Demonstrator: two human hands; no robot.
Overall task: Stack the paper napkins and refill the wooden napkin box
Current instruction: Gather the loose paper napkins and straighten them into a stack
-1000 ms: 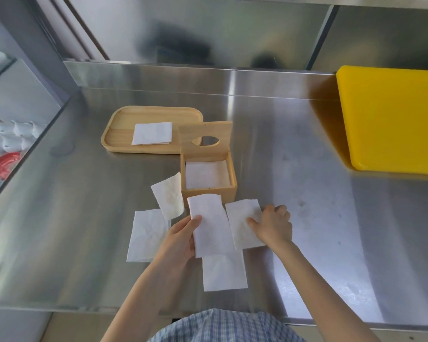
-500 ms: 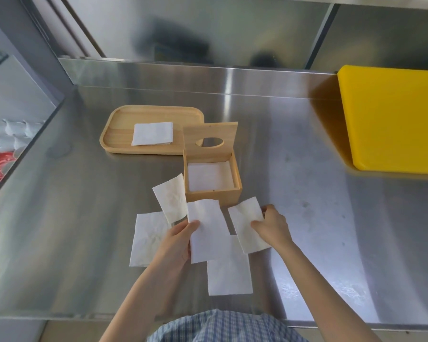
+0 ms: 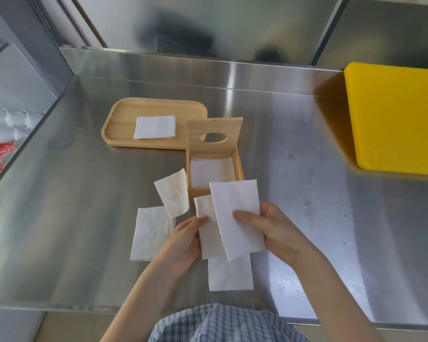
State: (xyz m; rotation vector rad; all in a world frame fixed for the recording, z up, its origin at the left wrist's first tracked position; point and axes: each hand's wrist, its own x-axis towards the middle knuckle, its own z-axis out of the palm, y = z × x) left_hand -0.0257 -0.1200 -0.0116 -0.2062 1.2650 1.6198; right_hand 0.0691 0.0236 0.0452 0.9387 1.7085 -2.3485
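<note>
- Holding one napkin each, the person's hands have come together above the near part of the surface (image 3: 307, 154): the right hand (image 3: 277, 230) now lays its napkin (image 3: 235, 215) over the one in the left hand (image 3: 183, 240), where half a second ago the two sheets were held side by side and apart.
- Pinching describes both grips: the right thumb presses on top of the upper napkin with the fingers underneath, and the left thumb clamps the edge of the lower napkin (image 3: 206, 233).
- Under the hands, one napkin (image 3: 230, 275) lies flat on the surface; two more lie to the left, one flat (image 3: 151, 233) and one tilted (image 3: 174, 196) just beside the box.
- Beyond them the wooden napkin box (image 3: 239, 166) stands with its lid (image 3: 214, 133) raised and napkins already inside.
- Farthest back, a wooden tray (image 3: 116, 127) carries another napkin (image 3: 155, 127).
- Judged from this, stacking has begun, with the edges not yet squared and several sheets left to gather before the refill.
</note>
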